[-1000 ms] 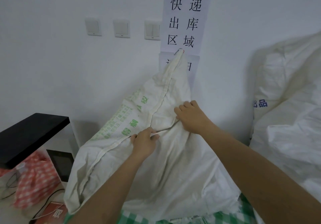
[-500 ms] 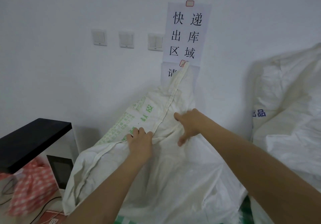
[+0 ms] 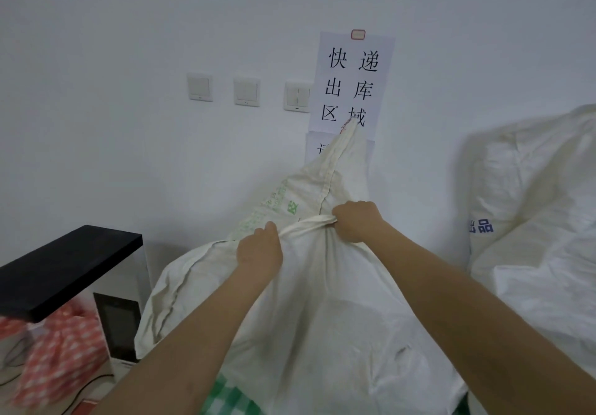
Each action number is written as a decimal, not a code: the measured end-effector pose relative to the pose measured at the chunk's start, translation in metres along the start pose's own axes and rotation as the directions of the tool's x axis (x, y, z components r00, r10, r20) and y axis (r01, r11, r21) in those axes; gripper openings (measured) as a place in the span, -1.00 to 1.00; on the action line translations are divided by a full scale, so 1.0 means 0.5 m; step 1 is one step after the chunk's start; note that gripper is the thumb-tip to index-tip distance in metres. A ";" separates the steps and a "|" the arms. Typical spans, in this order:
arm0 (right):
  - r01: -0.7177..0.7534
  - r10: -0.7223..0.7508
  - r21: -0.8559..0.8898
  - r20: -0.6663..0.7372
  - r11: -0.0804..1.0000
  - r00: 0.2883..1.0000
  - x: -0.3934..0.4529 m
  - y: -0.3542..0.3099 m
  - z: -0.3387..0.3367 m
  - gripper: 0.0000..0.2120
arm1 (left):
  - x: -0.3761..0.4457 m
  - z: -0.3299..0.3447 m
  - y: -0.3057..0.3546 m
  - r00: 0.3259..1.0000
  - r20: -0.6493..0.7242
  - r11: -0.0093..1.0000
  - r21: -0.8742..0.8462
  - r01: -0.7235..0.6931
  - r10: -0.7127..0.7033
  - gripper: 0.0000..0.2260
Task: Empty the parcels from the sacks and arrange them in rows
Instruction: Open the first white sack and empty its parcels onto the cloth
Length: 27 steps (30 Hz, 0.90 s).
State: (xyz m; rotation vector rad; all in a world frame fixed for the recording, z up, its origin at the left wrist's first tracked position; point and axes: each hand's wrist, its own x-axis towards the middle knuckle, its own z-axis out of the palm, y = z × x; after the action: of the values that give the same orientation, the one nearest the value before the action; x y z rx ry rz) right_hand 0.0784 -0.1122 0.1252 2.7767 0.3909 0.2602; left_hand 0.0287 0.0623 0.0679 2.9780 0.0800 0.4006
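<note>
A big off-white woven sack (image 3: 322,318) with green print stands in front of me against the wall, one corner pointing up. My left hand (image 3: 259,252) grips a bunched fold of its cloth. My right hand (image 3: 356,221) grips the same fold a little higher and to the right. The cloth is pulled taut between the two hands. No parcels show; the sack's contents are hidden.
A second large white sack (image 3: 532,237) with blue print leans at the right. At left sit a black shelf (image 3: 61,269), a dark-fronted white appliance (image 3: 119,327) and a red-checked bag (image 3: 58,360). Green-checked fabric (image 3: 225,398) peeks out below. Wall switches (image 3: 246,91) and a paper sign (image 3: 351,82) are behind.
Both hands have closed on a fold of the sack and gathered it into a taut band; the right hand's fingers, spread half a second ago, now clench. The view has tilted up slightly.
</note>
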 end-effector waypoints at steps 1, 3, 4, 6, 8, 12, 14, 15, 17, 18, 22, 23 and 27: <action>-0.035 0.034 0.051 0.025 0.998 0.999 -0.001 0.003 -0.003 -0.74 | -0.003 0.000 0.004 1.000 -0.002 0.999 -0.044 -0.003 0.003 -0.79; -0.131 0.115 0.203 0.088 0.970 0.990 -0.003 0.005 -0.009 -0.74 | -0.008 0.004 0.014 1.000 -0.015 0.986 -0.169 0.014 -0.017 -0.80; -0.195 0.162 0.319 0.125 0.928 0.979 -0.002 0.005 -0.010 -0.76 | -0.009 0.005 0.019 0.998 -0.024 0.964 -0.261 0.054 -0.062 -0.80; -0.302 0.250 0.619 0.172 0.725 0.953 -0.002 -0.003 -0.004 -0.78 | -0.006 0.001 0.036 0.978 -0.010 0.871 -0.458 0.181 -0.209 -0.78; -0.320 0.352 0.909 0.217 0.267 0.911 -0.002 -0.024 0.007 -0.85 | 0.009 -0.003 0.054 0.947 0.057 0.720 -0.636 0.278 -0.315 -0.79; -0.190 0.405 0.867 0.396 -0.461 0.824 -0.002 -0.067 -0.006 -0.85 | 0.029 -0.015 0.092 0.892 0.065 0.311 -0.924 0.223 -0.447 -0.92; -0.043 0.425 0.827 0.333 -0.561 0.842 0.005 -0.072 -0.044 -0.80 | 0.033 -0.061 0.112 0.894 0.075 0.149 -0.977 0.155 -0.442 -0.93; 0.038 0.430 0.798 0.283 -0.601 0.857 0.006 -0.066 -0.075 -0.76 | 0.043 -0.095 0.124 0.905 0.059 0.082 -0.991 0.103 -0.422 -0.93; 0.202 0.443 0.733 0.149 -0.649 0.884 0.009 -0.034 -0.154 -0.71 | 0.077 -0.184 0.149 0.930 -0.034 -0.024 -0.999 -0.046 -0.367 -0.92; 0.288 0.441 0.675 0.061 -0.679 0.895 0.004 -0.013 -0.192 -0.66 | 0.093 -0.226 0.161 0.940 -0.092 -0.077 -0.989 -0.124 -0.328 -0.90; 0.481 0.508 0.572 -0.126 -0.664 0.852 -0.058 0.079 -0.282 -0.87 | 0.132 -0.332 0.224 0.942 -0.302 -0.002 -0.952 -0.305 -0.147 -0.89; 0.500 0.598 0.693 -0.124 -0.519 0.792 -0.089 0.095 -0.268 -0.83 | 0.129 -0.328 0.245 0.948 -0.310 0.101 -0.948 -0.302 -0.075 -0.90; 0.014 0.688 0.949 -0.237 0.314 0.686 -0.166 0.098 -0.085 -0.80 | 0.107 -0.202 0.262 0.980 -0.171 0.509 -0.838 -0.197 0.098 -0.83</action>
State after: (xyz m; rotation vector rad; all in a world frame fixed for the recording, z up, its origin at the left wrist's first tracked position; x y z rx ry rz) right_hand 0.0021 -0.1692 0.1704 3.7890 -0.0798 1.6174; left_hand 0.0579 -0.0509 0.1970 1.9577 -0.2924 0.4400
